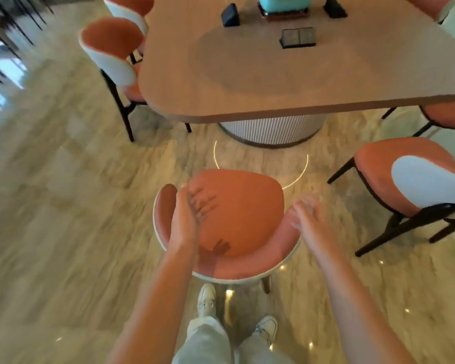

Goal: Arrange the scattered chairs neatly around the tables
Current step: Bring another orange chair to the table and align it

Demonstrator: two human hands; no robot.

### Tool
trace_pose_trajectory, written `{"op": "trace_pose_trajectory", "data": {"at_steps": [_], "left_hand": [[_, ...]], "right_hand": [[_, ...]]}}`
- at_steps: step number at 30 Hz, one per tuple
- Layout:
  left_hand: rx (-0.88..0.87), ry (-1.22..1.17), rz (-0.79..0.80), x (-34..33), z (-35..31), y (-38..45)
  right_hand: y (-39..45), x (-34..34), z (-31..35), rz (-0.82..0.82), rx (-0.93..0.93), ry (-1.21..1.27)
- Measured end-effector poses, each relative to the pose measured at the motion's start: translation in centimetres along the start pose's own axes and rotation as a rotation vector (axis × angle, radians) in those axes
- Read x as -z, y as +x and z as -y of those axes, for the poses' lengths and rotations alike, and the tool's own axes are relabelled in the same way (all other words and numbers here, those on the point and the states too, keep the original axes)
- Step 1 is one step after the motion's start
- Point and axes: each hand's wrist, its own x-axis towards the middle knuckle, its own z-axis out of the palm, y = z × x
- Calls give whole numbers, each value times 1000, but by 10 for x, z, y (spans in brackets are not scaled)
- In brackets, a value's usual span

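An orange chair (pixel 243 206) with a curved white-edged backrest stands right in front of me, its seat facing the wooden table (pixel 260 82), a short gap away from the table's edge. My left hand (pixel 187 214) hovers over the left side of the backrest, fingers extended, holding nothing. My right hand (pixel 309 216) hovers over the right end of the backrest, fingers spread and blurred. Whether either hand touches the chair is unclear.
Two orange chairs (pixel 111 51) sit tucked at the table's left side. Another orange chair (pixel 405 179) stands angled at the right, away from the table, with a further seat (pixel 447 114) behind it. A teal vase (pixel 281 3) and black boxes (pixel 298 37) stand on the table. Glossy marble floor all around.
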Motion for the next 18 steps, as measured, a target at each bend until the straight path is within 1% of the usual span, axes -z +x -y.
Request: {"op": "trace_pose_trajectory", "data": {"at_steps": [2, 4, 10, 18], "left_hand": [[23, -45, -74, 23, 4, -2], [60, -66, -113, 47, 9, -2], [151, -23, -121, 83, 26, 14], [237, 36, -70, 81, 44, 38]], "right_hand": [[5, -15, -11, 17, -39, -18], [8, -31, -22, 29, -71, -28], [9, -55, -39, 7, -131, -102], [10, -65, -58, -31, -226, -100]]}}
